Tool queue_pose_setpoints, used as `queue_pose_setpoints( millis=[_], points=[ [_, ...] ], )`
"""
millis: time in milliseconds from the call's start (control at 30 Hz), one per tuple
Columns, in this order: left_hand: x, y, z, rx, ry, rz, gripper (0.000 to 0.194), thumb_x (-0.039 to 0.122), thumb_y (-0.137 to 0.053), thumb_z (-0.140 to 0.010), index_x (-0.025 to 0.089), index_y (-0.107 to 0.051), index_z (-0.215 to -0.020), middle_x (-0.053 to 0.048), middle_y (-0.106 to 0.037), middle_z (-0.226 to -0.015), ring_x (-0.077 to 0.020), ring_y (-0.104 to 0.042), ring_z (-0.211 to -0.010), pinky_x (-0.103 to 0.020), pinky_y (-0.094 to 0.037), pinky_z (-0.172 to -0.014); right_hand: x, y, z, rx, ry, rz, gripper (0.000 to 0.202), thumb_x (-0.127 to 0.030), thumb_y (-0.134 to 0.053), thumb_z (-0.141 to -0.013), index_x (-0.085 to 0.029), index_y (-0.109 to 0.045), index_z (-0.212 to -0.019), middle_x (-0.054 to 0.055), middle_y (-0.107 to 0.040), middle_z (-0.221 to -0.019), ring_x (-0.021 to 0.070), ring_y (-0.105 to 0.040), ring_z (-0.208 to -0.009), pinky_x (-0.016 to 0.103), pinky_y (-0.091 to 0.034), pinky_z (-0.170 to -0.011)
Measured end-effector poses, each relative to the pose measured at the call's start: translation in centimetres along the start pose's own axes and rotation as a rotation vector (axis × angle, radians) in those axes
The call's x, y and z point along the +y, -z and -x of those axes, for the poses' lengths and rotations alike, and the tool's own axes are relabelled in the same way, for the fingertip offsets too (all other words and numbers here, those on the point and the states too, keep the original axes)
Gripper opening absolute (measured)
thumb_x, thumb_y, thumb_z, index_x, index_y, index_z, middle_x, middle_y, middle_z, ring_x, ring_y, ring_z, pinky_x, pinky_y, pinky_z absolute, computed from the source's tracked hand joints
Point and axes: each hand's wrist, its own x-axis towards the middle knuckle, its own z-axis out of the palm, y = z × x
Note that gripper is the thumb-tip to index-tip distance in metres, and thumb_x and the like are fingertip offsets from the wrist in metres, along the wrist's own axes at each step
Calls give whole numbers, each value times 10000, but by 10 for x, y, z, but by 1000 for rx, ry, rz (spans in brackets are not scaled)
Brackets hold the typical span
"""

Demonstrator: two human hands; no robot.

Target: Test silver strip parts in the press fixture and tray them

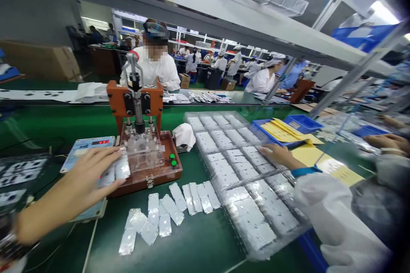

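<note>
My left hand, with a watch at the wrist, is closed around a few thin silver metal plates, thumb below and fingers above. It is beside the clear fixture of a toggle press on a brown wooden base. My right hand, with a blue wrist strap, is over the far right part of a clear compartment tray filled with similar plates. Its fingers are bent together at a compartment; what they hold, if anything, is hidden. Several loose metal plates lie on the green table between press and tray.
A blue box with a red digital display stands left of the press. A white cloth-like bundle is behind the tray. Blue bins and yellow sheets lie right. Another person's hands work at far right; a shelf crosses overhead.
</note>
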Motion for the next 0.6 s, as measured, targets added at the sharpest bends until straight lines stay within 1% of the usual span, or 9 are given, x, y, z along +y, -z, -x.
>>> queue_pose_setpoints(
  millis=[67, 133, 233, 300, 400, 500, 600],
  points=[
    [3, -2, -12, -115, 43, 45, 599, 585, -408, -944, 173, -450, -1377, -113, -475, -1405, -314, -378, -1303, -508, -384, -1044, -7, -5, -1, 16, -1, -27, 540, -559, -358, -900, -239, -613, -1252, 130, -550, -1345, 393, -543, -1172, 548, -470, -916],
    [6, -9, -22, -153, 56, 92, 624, 585, -402, -942, 154, -441, -1392, -127, -469, -1418, -326, -341, -1334, -510, -359, -1066, -12, -8, -1, 40, 5, -47, 554, -556, -352, -889, -228, -599, -1262, 129, -525, -1366, 414, -512, -1191, 567, -459, -923],
    [14, -19, -38, -168, 53, 130, 608, 553, -401, -942, 156, -448, -1399, -119, -455, -1444, -335, -316, -1357, -513, -304, -1104, -18, -7, -2, 76, 20, -68, 562, -544, -343, -883, -203, -588, -1258, 149, -528, -1348, 417, -480, -1212, 571, -437, -954],
    [21, -22, -50, -217, 47, 144, 583, 524, -413, -940, 179, -451, -1408, -91, -453, -1459, -323, -333, -1357, -498, -273, -1124, -23, -4, -2, 97, 26, -78, 572, -539, -334, -885, -211, -544, -1303, 147, -520, -1350, 409, -463, -1225, 557, -427, -972],
    [29, -24, -65, -299, 36, 148, 564, 527, -429, -930, 217, -476, -1399, -51, -482, -1448, -295, -382, -1345, -465, -250, -1140, -33, 1, 2, 134, 51, -84, 583, -526, -329, -886, -228, -469, -1366, 131, -505, -1361, 390, -452, -1227, 534, -431, -968],
    [30, -23, -71, -321, 17, 152, 545, 542, -431, -929, 248, -495, -1384, -18, -476, -1458, -272, -392, -1349, -437, -238, -1146, -47, 8, 7, 173, 107, -97, 572, -520, -327, -884, -229, -475, -1354, 127, -512, -1347, 377, -441, -1230, 519, -433, -958],
    [27, -21, -71, -346, 8, 150, 553, 550, -426, -937, 260, -470, -1405, -9, -439, -1484, -259, -357, -1378, -423, -217, -1154, -65, 17, 10, 197, 170, -122, 576, -509, -324, -884, -206, -480, -1348, 142, -521, -1329, 378, -430, -1237, 509, -426, -961]
  ],
)
